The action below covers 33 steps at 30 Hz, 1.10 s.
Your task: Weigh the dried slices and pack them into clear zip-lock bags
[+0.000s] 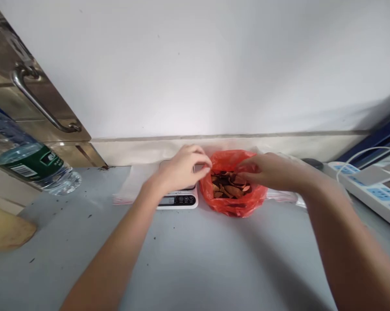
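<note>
A red plastic bag [233, 209] stands with its mouth open, and brown dried pieces like leaves or peel [232, 190] fill its inside. My left hand [186, 166] reaches over a white digital kitchen scale [178, 201], its thumb and forefinger pinched at the bag's left rim. From the other side comes my right hand [264, 170], over the bag's right rim, thumb and fingers apart just above the brown pieces. The fingertips there are a little blurred. Most of the scale's plate is hidden under my left hand.
White sheets or bags [133, 183] lie left of the scale. A water bottle [33, 162] with a green label is tilted at the left, above a yellowish object [8, 229]. At the right is a white power strip [369, 185] with a cable. A wall closes the back.
</note>
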Motion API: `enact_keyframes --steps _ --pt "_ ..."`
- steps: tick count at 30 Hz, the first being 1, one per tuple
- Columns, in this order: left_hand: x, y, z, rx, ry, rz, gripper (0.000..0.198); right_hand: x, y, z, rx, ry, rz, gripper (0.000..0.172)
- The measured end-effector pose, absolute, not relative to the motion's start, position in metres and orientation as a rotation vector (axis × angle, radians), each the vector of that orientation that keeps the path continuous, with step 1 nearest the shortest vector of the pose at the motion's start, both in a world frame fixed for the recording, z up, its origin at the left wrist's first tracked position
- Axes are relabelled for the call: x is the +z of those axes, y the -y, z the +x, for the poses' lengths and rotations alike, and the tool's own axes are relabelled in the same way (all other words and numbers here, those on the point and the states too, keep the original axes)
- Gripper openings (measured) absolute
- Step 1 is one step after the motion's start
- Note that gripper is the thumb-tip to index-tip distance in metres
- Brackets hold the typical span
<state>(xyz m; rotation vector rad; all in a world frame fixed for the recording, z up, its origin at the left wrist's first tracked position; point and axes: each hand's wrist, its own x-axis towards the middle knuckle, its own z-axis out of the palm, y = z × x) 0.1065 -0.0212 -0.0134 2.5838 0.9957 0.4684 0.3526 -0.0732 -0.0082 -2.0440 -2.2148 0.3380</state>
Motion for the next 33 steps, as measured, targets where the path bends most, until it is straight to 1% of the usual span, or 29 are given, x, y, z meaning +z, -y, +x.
enact_keyframes --steps 1,2,4,6,7,8,9,11,13,15,17,19,22,24,25,27,29,30,33 --pt "-0.018 0.026 0.117 0.41 -1.001 2.633 0.021 -0.01 0.072 0.352 0.358 2.223 -2.06 0.021" --pt "-0.022 0.029 0.126 0.353 -1.05 2.682 0.021 -0.01 0.071 0.35 0.363 2.219 -2.053 0.028" --pt "-0.03 0.033 0.138 0.311 -1.191 2.749 0.022 -0.008 0.071 0.346 0.333 2.168 -2.007 0.047" --pt "-0.035 0.032 0.142 0.35 -1.323 2.732 0.047 -0.003 0.073 0.344 0.329 2.115 -1.997 0.058" --pt "-0.035 0.03 0.142 0.371 -1.368 2.7 0.059 -0.001 0.075 0.343 0.338 2.09 -2.006 0.06" --pt "-0.035 0.029 0.141 0.384 -1.391 2.664 0.066 0.002 0.076 0.343 0.346 2.063 -2.012 0.059" --pt "-0.034 0.028 0.139 0.386 -1.388 2.635 0.066 0.005 0.078 0.343 0.346 2.034 -2.003 0.056" --pt "-0.03 0.026 0.136 0.403 -1.31 2.617 0.055 0.011 0.082 0.345 0.337 1.963 -1.932 0.051" --pt "-0.028 0.027 0.135 0.486 -1.166 2.658 0.038 0.018 0.085 0.35 0.333 1.873 -1.869 0.044" --pt "-0.028 0.031 0.137 0.597 -0.995 2.712 0.026 0.024 0.088 0.359 0.306 1.748 -1.933 0.034" --pt "-0.029 0.035 0.14 0.671 -0.834 2.743 0.022 0.028 0.09 0.374 0.264 1.606 -2.117 0.026" --pt "-0.03 0.039 0.144 0.692 -0.73 2.758 0.02 0.026 0.092 0.394 0.24 1.5 -2.299 0.022" --pt "-0.029 0.043 0.148 0.634 -0.667 2.771 0.02 0.014 0.091 0.427 0.235 1.496 -2.405 0.026" --pt "-0.027 0.046 0.151 0.559 -0.646 2.767 0.022 0.004 0.09 0.44 0.329 1.538 -2.413 0.033" --pt "-0.027 0.047 0.151 0.529 -0.639 2.765 0.023 0.0 0.089 0.443 0.377 1.551 -2.418 0.034" --pt "-0.025 0.048 0.153 0.494 -0.636 2.764 0.023 -0.003 0.089 0.443 0.434 1.539 -2.444 0.027" --pt "-0.025 0.048 0.153 0.483 -0.648 2.767 0.023 -0.002 0.091 0.438 0.431 1.472 -2.486 0.018" --pt "-0.025 0.048 0.153 0.48 -0.656 2.766 0.024 0.0 0.092 0.436 0.409 1.44 -2.493 0.016" --pt "-0.025 0.047 0.151 0.49 -0.679 2.754 0.024 0.003 0.097 0.434 0.244 1.438 -2.457 0.022"
